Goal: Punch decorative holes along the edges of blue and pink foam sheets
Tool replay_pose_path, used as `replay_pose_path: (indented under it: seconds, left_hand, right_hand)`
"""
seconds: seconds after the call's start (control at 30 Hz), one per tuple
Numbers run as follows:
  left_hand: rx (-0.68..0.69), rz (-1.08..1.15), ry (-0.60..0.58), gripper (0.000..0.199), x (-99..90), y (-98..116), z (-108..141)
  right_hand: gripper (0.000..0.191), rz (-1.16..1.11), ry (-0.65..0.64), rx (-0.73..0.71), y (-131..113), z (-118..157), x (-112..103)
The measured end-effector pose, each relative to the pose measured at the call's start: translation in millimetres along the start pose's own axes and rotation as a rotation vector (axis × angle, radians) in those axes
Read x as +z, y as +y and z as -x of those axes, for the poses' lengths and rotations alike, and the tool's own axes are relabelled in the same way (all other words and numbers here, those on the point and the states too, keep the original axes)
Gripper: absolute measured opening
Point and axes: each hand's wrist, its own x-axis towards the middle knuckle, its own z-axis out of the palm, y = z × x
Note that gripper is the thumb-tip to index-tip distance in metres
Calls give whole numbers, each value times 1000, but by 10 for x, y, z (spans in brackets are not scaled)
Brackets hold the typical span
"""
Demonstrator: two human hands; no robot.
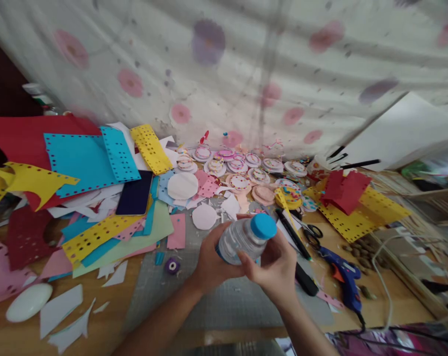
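Observation:
A clear plastic bottle with a blue cap (264,226) is held tilted above the grey cutting mat (164,301). My left hand (214,259) wraps round the bottle's body (234,241) from the left. My right hand (273,269) closes on it from the right, below the cap, with the thumb across the front. The cap is on the bottle. Just beyond the hands lie a white paper disc (204,217) and a pink paper piece (177,231). A small purple roll (172,266) sits on the mat left of my left hand.
Coloured paper sheets and a dark phone (135,193) are piled at left, near a white oval object (29,302). Several small paper hats (238,182) stand along the curtain. At right are scissors (312,235), a blue glue gun (344,277) with its cable, and a brush cup (320,167).

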Motion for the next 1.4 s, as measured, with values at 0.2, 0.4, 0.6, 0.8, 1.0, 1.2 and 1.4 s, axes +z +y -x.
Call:
replay_pose_path:
  seconds: [0.2, 0.4, 0.6, 0.8, 1.0, 1.2, 1.4]
  left_hand:
    - [16, 1, -17, 63, -26, 68, -42]
    - [-46, -8, 8, 49, -1, 158, -169]
    - [-100, 111, 25, 42, 10, 211, -300]
    - [-102, 88, 21, 47, 42, 183, -338]
    - [-94, 43, 81, 46, 100, 203, -343]
    - [-105, -22, 60, 46, 118, 218, -387]
    - [-62, -68, 115, 44, 159, 160, -354]
  right_hand:
    - [55, -2, -42, -3, 24, -68, -28]
    - [46, -38, -66, 71, 28, -270, 3]
    - [41, -108, -44, 100, 135, -494, 144]
    - [34, -150, -123, 129, 188, -592, 109]
    - [29, -148, -157, 107, 184, -650, 49]
    - [27, -163, -141, 119, 204, -691, 23]
    - [30, -158, -156, 86, 188, -671, 10]
